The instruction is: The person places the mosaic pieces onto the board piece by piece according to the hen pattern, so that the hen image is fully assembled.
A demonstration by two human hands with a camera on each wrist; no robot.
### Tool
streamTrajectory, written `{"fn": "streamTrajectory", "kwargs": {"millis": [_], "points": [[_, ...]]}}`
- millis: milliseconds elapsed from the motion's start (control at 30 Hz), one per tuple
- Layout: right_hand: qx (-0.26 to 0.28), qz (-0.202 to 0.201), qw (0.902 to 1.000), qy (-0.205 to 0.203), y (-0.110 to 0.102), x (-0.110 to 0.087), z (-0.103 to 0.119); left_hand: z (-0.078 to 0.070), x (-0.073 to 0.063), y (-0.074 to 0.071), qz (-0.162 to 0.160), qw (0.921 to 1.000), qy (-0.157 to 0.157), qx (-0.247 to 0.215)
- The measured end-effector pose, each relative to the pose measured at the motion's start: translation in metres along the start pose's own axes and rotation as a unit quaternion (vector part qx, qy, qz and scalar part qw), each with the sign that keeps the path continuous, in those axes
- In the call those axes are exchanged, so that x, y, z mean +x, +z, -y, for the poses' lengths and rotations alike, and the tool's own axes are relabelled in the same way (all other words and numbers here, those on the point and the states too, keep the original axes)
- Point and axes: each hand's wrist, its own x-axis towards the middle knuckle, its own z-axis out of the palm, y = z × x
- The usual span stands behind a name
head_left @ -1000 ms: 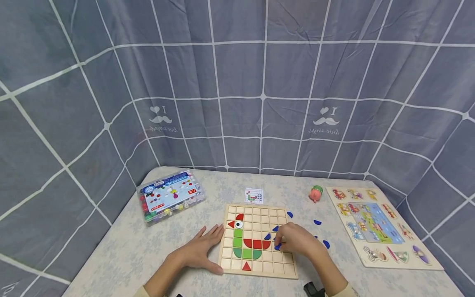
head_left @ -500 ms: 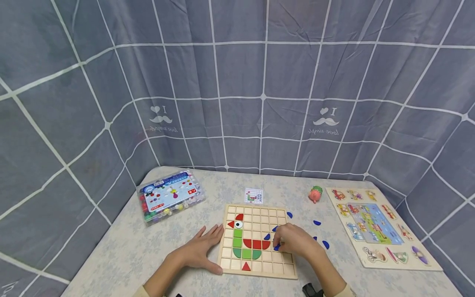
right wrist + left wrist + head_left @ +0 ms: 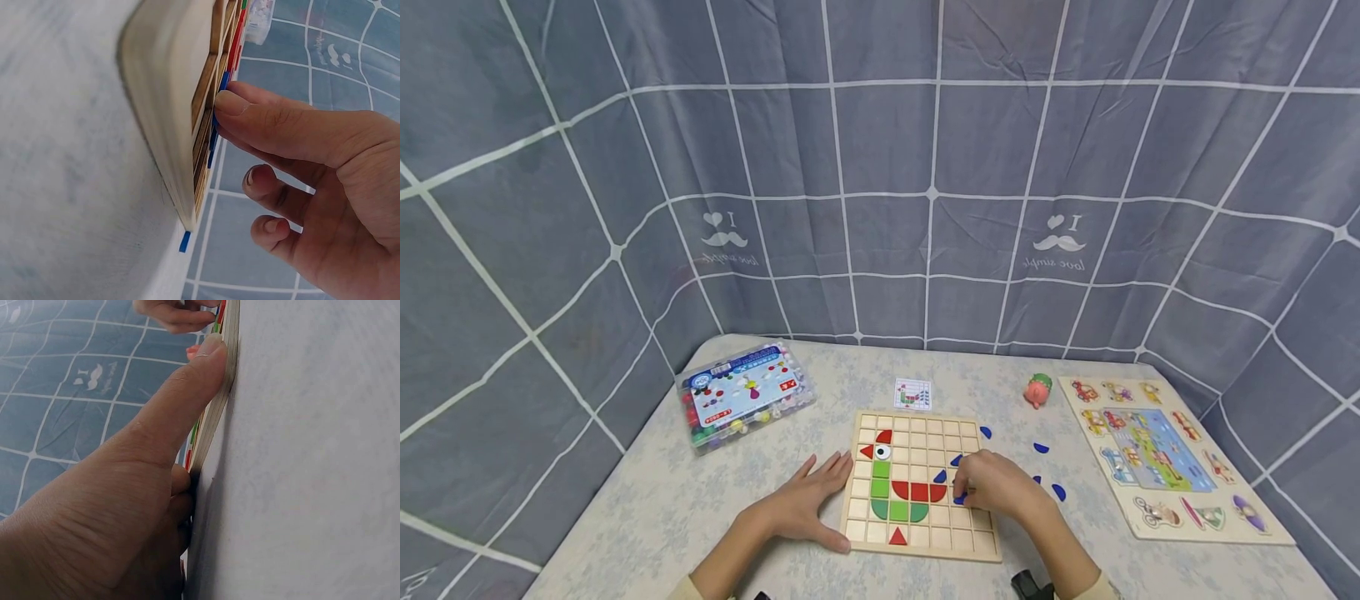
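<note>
A wooden grid board (image 3: pixel 943 546) lies on the table, with red, green and white pieces set in its cells in a bird-like figure. My left hand (image 3: pixel 801 507) rests at the board's left side, fingers spread; its thumb (image 3: pixel 187 387) touches the rim in the left wrist view. Over the board's right part, my right hand (image 3: pixel 1003 485) pinches a blue half-round piece (image 3: pixel 223 81) between thumb and forefinger, down at a cell. Two more blue half-rounds, one of them a tilted piece (image 3: pixel 940 477), lie just left of those fingers. The hand covers some cells.
Several loose blue half-rounds (image 3: pixel 1041 448) lie right of the board. A small pattern card (image 3: pixel 913 395) sits behind it. A clear bead box (image 3: pixel 748 396) stands at left, a pink-and-green figurine (image 3: pixel 1037 390) at back right, and a wooden picture puzzle (image 3: pixel 1157 462) farther right.
Both hands stay nearly in place. The right fingers remain at the same cell with the blue half-round, and the set pieces have not moved.
</note>
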Motion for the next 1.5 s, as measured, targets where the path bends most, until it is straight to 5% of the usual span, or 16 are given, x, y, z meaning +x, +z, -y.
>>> {"fn": "streamTrajectory", "kwargs": {"millis": [733, 1000, 1500], "points": [[-0.008, 0.0, 0.9999, 0.013, -0.001, -0.001, -0.004, -0.002, 0.0, -0.001, 0.008, 0.9999, -0.01, -0.004], [0.052, 0.004, 0.9957, 0.077, -0.004, -0.001, -0.012, -0.001, 0.002, -0.001, 0.011, 0.9999, -0.008, -0.004], [0.033, -0.102, 0.9844, 0.14, -0.016, 0.015, -0.071, 0.0, 0.003, -0.001, 0.019, 0.9997, -0.018, -0.003]]}}
